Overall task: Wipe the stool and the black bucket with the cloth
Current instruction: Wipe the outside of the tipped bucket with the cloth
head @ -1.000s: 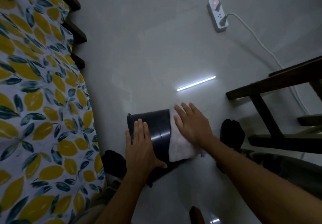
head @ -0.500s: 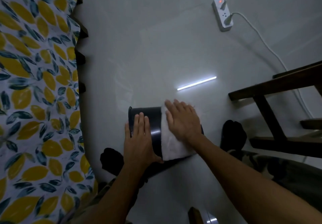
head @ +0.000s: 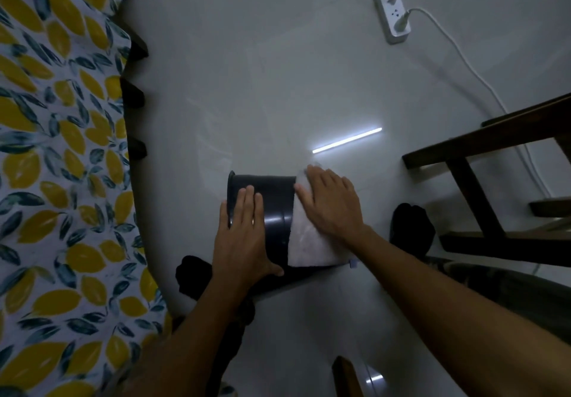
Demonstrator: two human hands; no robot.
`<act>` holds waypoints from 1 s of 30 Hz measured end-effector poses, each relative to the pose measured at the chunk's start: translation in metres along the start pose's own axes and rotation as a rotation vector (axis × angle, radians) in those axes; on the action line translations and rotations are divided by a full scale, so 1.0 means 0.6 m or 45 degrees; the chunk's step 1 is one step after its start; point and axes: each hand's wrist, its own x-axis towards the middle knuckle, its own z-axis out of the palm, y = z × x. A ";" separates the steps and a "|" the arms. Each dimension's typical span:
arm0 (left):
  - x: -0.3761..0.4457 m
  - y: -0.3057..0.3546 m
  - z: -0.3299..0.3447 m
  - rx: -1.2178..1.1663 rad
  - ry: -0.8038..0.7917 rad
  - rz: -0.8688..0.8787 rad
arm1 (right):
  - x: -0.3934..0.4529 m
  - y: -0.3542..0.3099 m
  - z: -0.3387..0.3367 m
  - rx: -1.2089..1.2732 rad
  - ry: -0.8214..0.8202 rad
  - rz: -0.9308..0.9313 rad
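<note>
Black bucket on its side, cloth pressed on wall

Black bucket lying on its side on pale grey floor, rim pointing toward the bed side, base end hidden under the cloth. Lying between two black-socked feet: left foot, right foot. White cloth draped over the bucket wall at the base end, lower edge hanging to the floor. Right hand flat and open on top of the cloth, fingers spread, pressing it against the bucket. Left hand also open, palm flat on the bare wall near the rim, fingers together, thumb out toward the cloth; steadying, not gripping. Gap of bare black wall between the two hands. Lemon-print bedsheet along the left edge, dark wooden bed frame showing under it. Dark wooden stool at the right, only partly in frame, well apart from both hands. White power strip with red light on at top right, white cable running from it toward the stool. Bright strip-light reflection on the floor just beyond the bucket.
</note>
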 end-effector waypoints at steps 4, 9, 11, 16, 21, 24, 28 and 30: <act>-0.061 0.022 0.054 0.015 0.128 0.017 | -0.093 0.003 0.038 -0.102 0.064 0.229; -0.084 0.016 0.108 0.075 0.369 0.081 | -0.167 0.004 0.081 -0.205 0.179 0.032; -0.083 0.033 0.116 0.073 0.356 -0.005 | -0.146 0.004 0.076 -0.218 0.206 -0.133; -0.053 0.090 0.121 -0.036 0.284 -0.271 | -0.042 -0.009 0.036 -0.269 0.088 -0.681; -0.059 0.107 0.126 -0.007 0.244 -0.305 | 0.058 -0.048 -0.001 -0.269 -0.078 -0.726; -0.075 0.110 0.134 -0.016 0.265 -0.264 | 0.092 -0.058 -0.019 -0.172 -0.144 -0.424; -0.130 0.127 0.134 -0.148 0.282 -0.140 | 0.067 -0.027 -0.026 -0.160 -0.053 -0.408; -0.153 0.140 0.108 -0.161 0.266 -0.122 | 0.030 -0.015 -0.020 -0.162 -0.015 -0.409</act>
